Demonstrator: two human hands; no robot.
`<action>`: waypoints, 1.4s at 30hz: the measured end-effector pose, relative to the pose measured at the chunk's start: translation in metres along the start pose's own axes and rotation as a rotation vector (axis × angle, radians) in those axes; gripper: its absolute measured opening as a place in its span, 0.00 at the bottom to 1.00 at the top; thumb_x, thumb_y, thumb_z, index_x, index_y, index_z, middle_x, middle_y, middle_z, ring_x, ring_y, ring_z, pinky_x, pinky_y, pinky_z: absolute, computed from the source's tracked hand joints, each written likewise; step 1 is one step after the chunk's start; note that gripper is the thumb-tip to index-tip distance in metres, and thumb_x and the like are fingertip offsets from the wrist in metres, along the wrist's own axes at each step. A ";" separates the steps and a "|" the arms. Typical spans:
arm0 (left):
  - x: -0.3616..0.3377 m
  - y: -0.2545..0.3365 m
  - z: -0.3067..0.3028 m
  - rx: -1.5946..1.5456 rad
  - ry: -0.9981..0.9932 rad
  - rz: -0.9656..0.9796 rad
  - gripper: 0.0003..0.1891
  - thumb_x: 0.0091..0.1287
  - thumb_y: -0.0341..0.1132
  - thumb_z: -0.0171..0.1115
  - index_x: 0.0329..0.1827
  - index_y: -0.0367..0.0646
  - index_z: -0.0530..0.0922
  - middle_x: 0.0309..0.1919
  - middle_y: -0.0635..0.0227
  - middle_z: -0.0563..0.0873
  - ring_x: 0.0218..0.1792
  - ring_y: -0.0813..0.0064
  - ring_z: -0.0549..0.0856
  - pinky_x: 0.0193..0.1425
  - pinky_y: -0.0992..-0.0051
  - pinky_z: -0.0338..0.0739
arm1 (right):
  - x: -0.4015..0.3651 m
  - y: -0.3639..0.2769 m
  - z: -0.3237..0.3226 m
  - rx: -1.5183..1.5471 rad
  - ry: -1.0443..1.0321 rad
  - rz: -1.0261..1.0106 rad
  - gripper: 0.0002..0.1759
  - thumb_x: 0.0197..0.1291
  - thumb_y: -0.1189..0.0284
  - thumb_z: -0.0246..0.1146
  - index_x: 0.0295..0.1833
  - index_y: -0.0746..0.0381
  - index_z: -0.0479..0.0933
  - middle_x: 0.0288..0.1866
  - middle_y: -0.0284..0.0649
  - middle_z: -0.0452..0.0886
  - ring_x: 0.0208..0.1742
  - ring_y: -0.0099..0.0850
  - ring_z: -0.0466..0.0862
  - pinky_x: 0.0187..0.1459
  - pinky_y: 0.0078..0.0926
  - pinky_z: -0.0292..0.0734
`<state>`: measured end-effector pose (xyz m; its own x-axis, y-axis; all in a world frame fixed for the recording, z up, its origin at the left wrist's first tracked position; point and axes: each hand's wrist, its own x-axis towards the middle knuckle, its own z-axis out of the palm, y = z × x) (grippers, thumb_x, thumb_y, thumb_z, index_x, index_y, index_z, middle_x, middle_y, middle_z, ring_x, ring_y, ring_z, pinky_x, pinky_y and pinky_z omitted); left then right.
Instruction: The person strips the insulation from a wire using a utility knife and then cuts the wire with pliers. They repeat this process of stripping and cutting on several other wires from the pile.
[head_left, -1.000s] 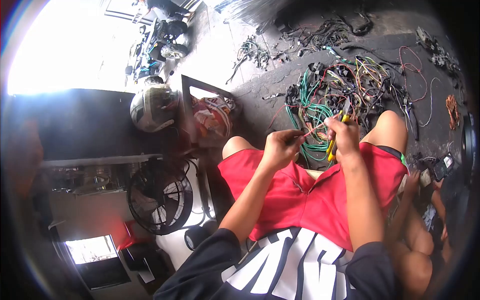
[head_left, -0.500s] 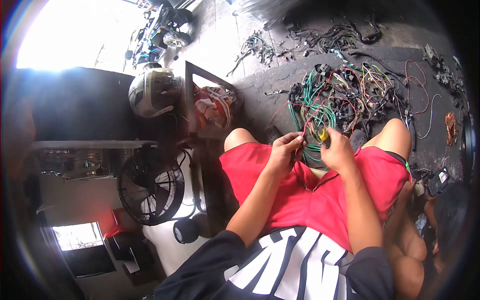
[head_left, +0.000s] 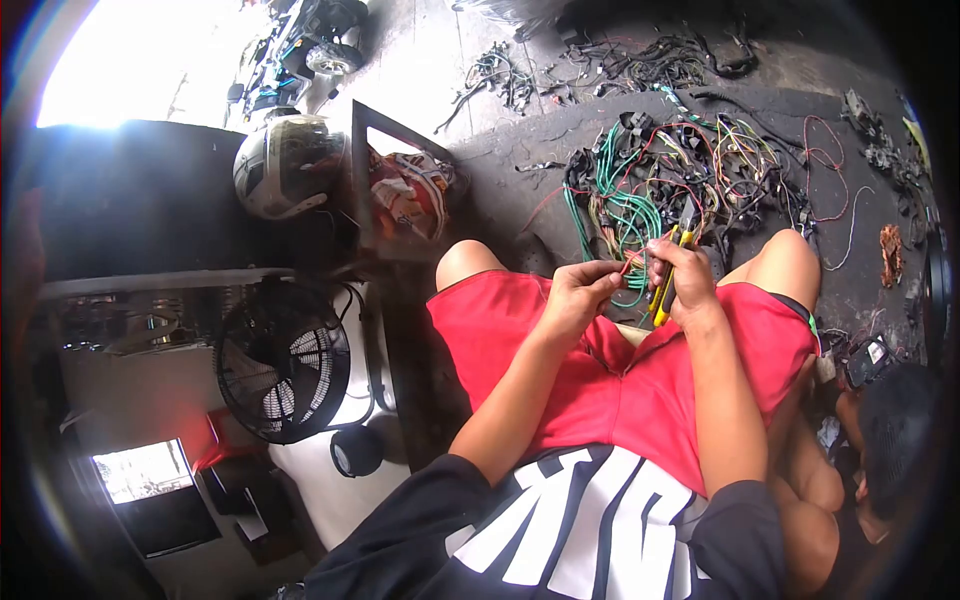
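Observation:
In the head view my left hand [head_left: 585, 290] is closed, its thumb and fingertips pinching a thin red wire [head_left: 632, 262] above my lap. My right hand [head_left: 688, 278] is wrapped around pliers [head_left: 663, 304] with yellow and black handles. Their metal jaws point away from me, up over the wire pile. The red wire runs across to the fingertips of my right hand, which seem to touch it too. Just beyond both hands lies a tangled wiring harness [head_left: 725, 165], with green wires [head_left: 625, 205] looped at its left side.
More dark harness pieces [head_left: 650, 65] lie on the floor farther off. A helmet [head_left: 285, 165], a plastic bag [head_left: 408, 195] and a black fan [head_left: 283, 365] are to the left. Another person [head_left: 815, 480] sits close by on the right, near small parts.
The pliers have swung upright in my right hand, so their jaws and both handles now show. The red wire now stretches between my hands. The whole view has shifted slightly.

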<state>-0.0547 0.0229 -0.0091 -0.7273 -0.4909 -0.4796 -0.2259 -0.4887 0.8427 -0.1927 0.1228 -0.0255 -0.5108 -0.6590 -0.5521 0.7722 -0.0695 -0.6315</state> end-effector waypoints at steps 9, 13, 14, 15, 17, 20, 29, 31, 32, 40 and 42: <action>-0.002 0.008 0.007 0.032 -0.132 -0.003 0.12 0.65 0.27 0.59 0.49 0.33 0.79 0.27 0.71 0.83 0.18 0.89 0.66 0.21 0.85 0.59 | 0.014 0.011 -0.009 0.069 0.032 0.079 0.05 0.52 0.73 0.63 0.28 0.60 0.73 0.19 0.31 0.73 0.17 0.20 0.70 0.19 0.18 0.66; 0.000 0.009 0.005 -0.182 -0.139 -0.116 0.12 0.65 0.27 0.58 0.50 0.32 0.78 0.27 0.68 0.83 0.17 0.87 0.67 0.20 0.84 0.60 | 0.015 0.006 -0.009 0.164 -0.016 0.164 0.05 0.52 0.72 0.63 0.30 0.59 0.73 0.20 0.30 0.72 0.18 0.20 0.70 0.20 0.17 0.67; -0.001 0.009 0.005 -0.229 -0.132 -0.142 0.12 0.65 0.27 0.58 0.50 0.32 0.78 0.27 0.68 0.83 0.17 0.86 0.68 0.20 0.84 0.60 | 0.015 0.004 -0.008 0.165 -0.028 0.152 0.05 0.52 0.72 0.63 0.30 0.59 0.73 0.20 0.30 0.72 0.18 0.19 0.70 0.21 0.17 0.67; -0.001 0.008 0.005 -0.229 -0.105 -0.130 0.12 0.65 0.27 0.58 0.49 0.31 0.78 0.28 0.67 0.83 0.17 0.86 0.69 0.20 0.84 0.61 | 0.013 0.002 -0.006 0.165 -0.039 0.139 0.05 0.52 0.72 0.63 0.31 0.59 0.74 0.20 0.30 0.72 0.19 0.19 0.69 0.22 0.17 0.67; 0.001 0.005 0.002 -0.232 -0.049 -0.105 0.11 0.65 0.27 0.58 0.49 0.31 0.77 0.29 0.65 0.83 0.17 0.85 0.70 0.20 0.84 0.63 | 0.007 -0.003 0.000 -0.063 -0.061 -0.009 0.06 0.51 0.71 0.64 0.32 0.60 0.74 0.21 0.30 0.72 0.20 0.19 0.70 0.24 0.18 0.67; 0.006 0.003 -0.002 -0.262 -0.008 -0.073 0.10 0.66 0.27 0.57 0.48 0.32 0.78 0.29 0.65 0.83 0.19 0.84 0.73 0.22 0.85 0.66 | 0.004 0.007 -0.002 -0.738 0.033 -0.388 0.14 0.43 0.71 0.67 0.36 0.63 0.75 0.27 0.39 0.79 0.28 0.34 0.80 0.33 0.30 0.74; 0.005 0.000 -0.004 -0.256 0.061 -0.074 0.09 0.67 0.28 0.57 0.46 0.33 0.78 0.28 0.68 0.81 0.20 0.84 0.74 0.21 0.85 0.67 | -0.028 -0.002 0.019 -1.549 0.032 -0.375 0.08 0.46 0.77 0.55 0.35 0.63 0.75 0.31 0.54 0.80 0.37 0.53 0.81 0.40 0.49 0.75; 0.005 -0.001 -0.005 -0.255 0.065 -0.078 0.09 0.66 0.28 0.58 0.46 0.33 0.77 0.28 0.68 0.81 0.21 0.84 0.74 0.21 0.85 0.66 | -0.027 -0.002 0.018 -1.564 0.054 -0.404 0.07 0.46 0.78 0.53 0.33 0.63 0.74 0.30 0.53 0.80 0.37 0.54 0.81 0.39 0.49 0.75; 0.004 0.001 -0.004 -0.267 0.064 -0.076 0.09 0.66 0.28 0.58 0.46 0.33 0.77 0.28 0.68 0.81 0.21 0.84 0.74 0.21 0.85 0.66 | -0.026 -0.002 0.018 -1.567 0.057 -0.399 0.07 0.46 0.78 0.53 0.33 0.63 0.74 0.30 0.53 0.81 0.37 0.54 0.81 0.39 0.49 0.75; 0.004 -0.002 -0.008 -0.365 -0.024 -0.073 0.09 0.65 0.26 0.56 0.47 0.33 0.77 0.26 0.70 0.78 0.20 0.88 0.67 0.19 0.87 0.58 | -0.026 0.000 0.021 -1.602 0.070 -0.423 0.07 0.50 0.74 0.53 0.32 0.61 0.76 0.31 0.52 0.81 0.35 0.53 0.81 0.38 0.50 0.75; 0.003 -0.004 -0.007 -0.370 -0.013 -0.070 0.10 0.65 0.25 0.55 0.47 0.33 0.77 0.26 0.71 0.77 0.19 0.88 0.65 0.19 0.87 0.56 | -0.027 0.000 0.023 -1.600 0.094 -0.405 0.07 0.50 0.74 0.53 0.32 0.60 0.77 0.31 0.52 0.81 0.35 0.53 0.81 0.38 0.50 0.75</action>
<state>-0.0516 0.0184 -0.0152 -0.7270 -0.4393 -0.5277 -0.0275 -0.7493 0.6617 -0.1704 0.1234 0.0018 -0.6350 -0.7424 -0.2136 -0.5249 0.6175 -0.5858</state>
